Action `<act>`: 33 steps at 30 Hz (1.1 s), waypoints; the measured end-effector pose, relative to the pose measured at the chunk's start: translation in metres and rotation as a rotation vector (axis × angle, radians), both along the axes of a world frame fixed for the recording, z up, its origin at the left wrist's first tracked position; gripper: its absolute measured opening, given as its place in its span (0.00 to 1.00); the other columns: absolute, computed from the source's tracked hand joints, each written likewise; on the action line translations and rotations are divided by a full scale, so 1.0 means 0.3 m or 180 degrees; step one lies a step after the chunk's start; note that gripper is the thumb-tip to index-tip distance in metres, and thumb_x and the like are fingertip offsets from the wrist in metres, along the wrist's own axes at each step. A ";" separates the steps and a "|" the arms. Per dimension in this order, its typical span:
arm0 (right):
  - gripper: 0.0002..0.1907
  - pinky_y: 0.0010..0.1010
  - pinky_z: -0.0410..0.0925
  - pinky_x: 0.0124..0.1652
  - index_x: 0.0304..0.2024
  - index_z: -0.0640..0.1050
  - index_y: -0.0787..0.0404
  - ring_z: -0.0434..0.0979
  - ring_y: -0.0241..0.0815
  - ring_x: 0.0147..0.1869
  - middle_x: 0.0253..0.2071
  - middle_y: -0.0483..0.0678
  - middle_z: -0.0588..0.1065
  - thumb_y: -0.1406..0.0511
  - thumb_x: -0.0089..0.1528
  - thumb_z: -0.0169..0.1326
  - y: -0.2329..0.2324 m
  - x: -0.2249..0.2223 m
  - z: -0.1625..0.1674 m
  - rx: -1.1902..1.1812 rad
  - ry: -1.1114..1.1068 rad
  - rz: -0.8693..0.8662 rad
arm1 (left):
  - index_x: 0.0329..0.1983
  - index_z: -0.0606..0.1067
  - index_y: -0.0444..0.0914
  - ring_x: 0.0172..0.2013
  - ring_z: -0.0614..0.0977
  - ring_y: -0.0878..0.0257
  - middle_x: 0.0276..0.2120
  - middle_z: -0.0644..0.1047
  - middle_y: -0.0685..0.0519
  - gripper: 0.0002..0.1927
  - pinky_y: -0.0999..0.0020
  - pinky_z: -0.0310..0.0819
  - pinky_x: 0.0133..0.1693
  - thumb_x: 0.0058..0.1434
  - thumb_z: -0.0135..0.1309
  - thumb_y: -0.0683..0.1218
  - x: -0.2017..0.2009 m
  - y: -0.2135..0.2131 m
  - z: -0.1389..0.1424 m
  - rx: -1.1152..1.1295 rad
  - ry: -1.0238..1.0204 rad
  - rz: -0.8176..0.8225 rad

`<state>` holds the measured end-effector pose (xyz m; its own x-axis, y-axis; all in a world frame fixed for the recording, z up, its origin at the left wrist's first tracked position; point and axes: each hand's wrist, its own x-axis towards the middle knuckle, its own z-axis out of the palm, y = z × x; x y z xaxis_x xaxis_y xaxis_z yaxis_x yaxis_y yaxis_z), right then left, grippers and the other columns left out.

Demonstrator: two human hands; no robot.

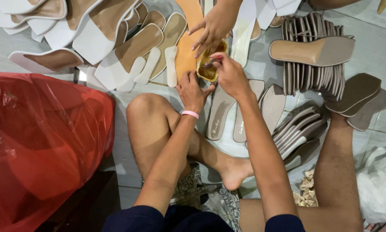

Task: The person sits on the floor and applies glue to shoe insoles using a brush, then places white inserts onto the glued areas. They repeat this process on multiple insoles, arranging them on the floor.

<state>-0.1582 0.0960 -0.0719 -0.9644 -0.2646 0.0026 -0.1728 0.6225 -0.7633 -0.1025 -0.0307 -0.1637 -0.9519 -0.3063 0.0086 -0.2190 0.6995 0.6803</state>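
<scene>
**Two hands at a small pot of amber glue, upper middle of the frame**

Seen from above, a person sits on a pale tiled floor (373, 47) among sandal parts. In the upper middle of the frame stands a small round container of amber, glue-like liquid (209, 68). The person's right hand (231, 76) is just right of it, its grip pinched narrow on a thin stick or brush (209, 65) whose long axis runs roughly level, pointing left so that its tip lies over the container's mouth. The left hand (193, 92), with a pink band at the wrist, sits just below and left of the container, fingers curled against its side; how firmly it holds I cannot tell. Both hands are about equally near.

A second person's hand (214, 25) reaches down from the top edge, fingers spread, touching the container's upper rim.

A long tan insole (186, 49) lies just left of the container, its long axis running up the frame. White-strapped sandals (107, 43) fill the upper left; a red plastic bag (42, 137) the left.
</scene>
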 end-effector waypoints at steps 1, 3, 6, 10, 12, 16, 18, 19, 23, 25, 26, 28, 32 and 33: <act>0.10 0.41 0.75 0.45 0.55 0.74 0.62 0.83 0.51 0.45 0.46 0.55 0.80 0.68 0.72 0.49 0.011 0.007 0.008 -0.0140 0.0001 -0.0099 | 0.56 0.73 0.37 0.54 0.75 0.51 0.53 0.74 0.48 0.43 0.51 0.63 0.50 0.39 0.74 0.59 -0.002 -0.002 -0.001 -0.0009 0.0041 -0.0006; 0.10 0.35 0.78 0.45 0.56 0.73 0.63 0.83 0.46 0.48 0.48 0.53 0.79 0.67 0.74 0.47 0.033 0.020 0.019 -0.0544 0.0077 -0.0227 | 0.56 0.73 0.37 0.54 0.75 0.51 0.52 0.74 0.47 0.42 0.51 0.63 0.51 0.40 0.74 0.59 0.003 -0.003 -0.002 -0.0006 0.0071 0.0001; 0.11 0.31 0.80 0.45 0.57 0.74 0.65 0.83 0.42 0.49 0.49 0.52 0.79 0.66 0.75 0.46 0.081 0.042 0.034 -0.0681 0.0217 -0.0381 | 0.56 0.73 0.36 0.54 0.75 0.50 0.52 0.74 0.47 0.42 0.50 0.63 0.51 0.41 0.74 0.60 0.003 -0.001 -0.003 0.0019 0.0067 0.0007; 0.11 0.31 0.81 0.45 0.57 0.73 0.65 0.83 0.42 0.49 0.50 0.52 0.78 0.66 0.75 0.46 0.135 0.059 0.039 -0.0618 0.0424 -0.0521 | 0.56 0.74 0.37 0.55 0.75 0.50 0.52 0.74 0.48 0.41 0.50 0.64 0.53 0.43 0.74 0.59 0.003 0.002 0.004 0.0023 0.0071 0.0022; 0.11 0.31 0.81 0.44 0.56 0.74 0.65 0.83 0.42 0.46 0.48 0.51 0.79 0.66 0.75 0.46 0.150 0.073 0.031 -0.0465 0.0351 -0.0569 | 0.56 0.74 0.37 0.55 0.74 0.50 0.52 0.74 0.47 0.41 0.49 0.63 0.53 0.43 0.74 0.59 0.008 0.003 0.008 0.0015 0.0047 0.0020; 0.12 0.31 0.80 0.42 0.55 0.74 0.66 0.83 0.44 0.46 0.49 0.54 0.78 0.64 0.76 0.45 0.176 0.085 0.009 -0.0374 0.0493 -0.0560 | 0.57 0.73 0.37 0.55 0.74 0.48 0.52 0.74 0.46 0.41 0.49 0.64 0.53 0.43 0.74 0.60 0.006 0.002 0.009 -0.0001 0.0003 -0.0012; 0.14 0.30 0.80 0.40 0.56 0.73 0.61 0.86 0.43 0.45 0.50 0.53 0.79 0.60 0.76 0.42 0.200 0.078 0.004 -0.0363 0.0177 -0.0852 | 0.58 0.73 0.37 0.55 0.74 0.48 0.52 0.74 0.46 0.42 0.49 0.64 0.53 0.43 0.73 0.59 0.004 0.003 0.006 -0.0045 0.0003 -0.0024; 0.16 0.30 0.80 0.39 0.57 0.73 0.59 0.87 0.42 0.45 0.50 0.53 0.80 0.58 0.76 0.41 0.216 0.075 0.006 -0.0353 0.0010 -0.0998 | 0.58 0.72 0.37 0.55 0.74 0.49 0.52 0.74 0.46 0.42 0.49 0.64 0.53 0.43 0.73 0.59 0.004 0.003 0.005 -0.0079 0.0006 -0.0030; 0.20 0.37 0.82 0.48 0.65 0.65 0.57 0.83 0.48 0.60 0.62 0.57 0.76 0.54 0.77 0.40 0.313 0.059 0.056 -0.2669 -0.0150 -0.1351 | 0.59 0.73 0.37 0.55 0.74 0.49 0.53 0.74 0.46 0.41 0.49 0.65 0.52 0.45 0.73 0.59 0.009 0.005 0.002 -0.0106 0.0022 -0.0038; 0.21 0.42 0.82 0.50 0.66 0.63 0.58 0.83 0.51 0.61 0.62 0.60 0.76 0.54 0.76 0.43 0.370 0.072 0.101 -0.3479 -0.0248 -0.1494 | 0.60 0.71 0.37 0.56 0.74 0.47 0.53 0.74 0.46 0.42 0.49 0.65 0.52 0.49 0.72 0.62 0.018 0.000 0.002 0.0038 0.0012 -0.0110; 0.21 0.42 0.81 0.49 0.65 0.64 0.58 0.83 0.52 0.60 0.62 0.59 0.76 0.54 0.76 0.43 0.387 0.082 0.118 -0.3467 -0.0234 -0.1451 | 0.61 0.70 0.36 0.56 0.74 0.47 0.53 0.74 0.45 0.42 0.49 0.66 0.52 0.51 0.72 0.63 0.020 -0.001 0.003 0.0113 0.0011 -0.0149; 0.21 0.42 0.81 0.49 0.65 0.64 0.56 0.83 0.52 0.59 0.62 0.58 0.76 0.53 0.75 0.43 0.410 0.111 0.148 -0.3444 -0.0217 -0.1371 | 0.62 0.68 0.35 0.55 0.74 0.45 0.53 0.72 0.43 0.46 0.49 0.66 0.53 0.48 0.73 0.63 0.028 -0.001 0.006 0.0145 -0.0026 -0.0214; 0.20 0.43 0.79 0.49 0.65 0.67 0.57 0.83 0.51 0.59 0.61 0.57 0.76 0.53 0.76 0.42 0.390 0.134 0.147 -0.3780 -0.0481 -0.1363 | 0.66 0.62 0.31 0.53 0.73 0.42 0.53 0.71 0.40 0.51 0.48 0.67 0.51 0.46 0.73 0.59 0.045 -0.001 0.017 0.0120 -0.0050 -0.0252; 0.20 0.43 0.79 0.50 0.65 0.68 0.57 0.83 0.50 0.59 0.61 0.57 0.76 0.53 0.76 0.42 0.380 0.140 0.136 -0.3906 -0.0604 -0.1368 | 0.66 0.62 0.31 0.53 0.73 0.41 0.53 0.71 0.39 0.50 0.48 0.67 0.50 0.47 0.72 0.58 0.055 -0.002 0.023 0.0152 0.0020 -0.0211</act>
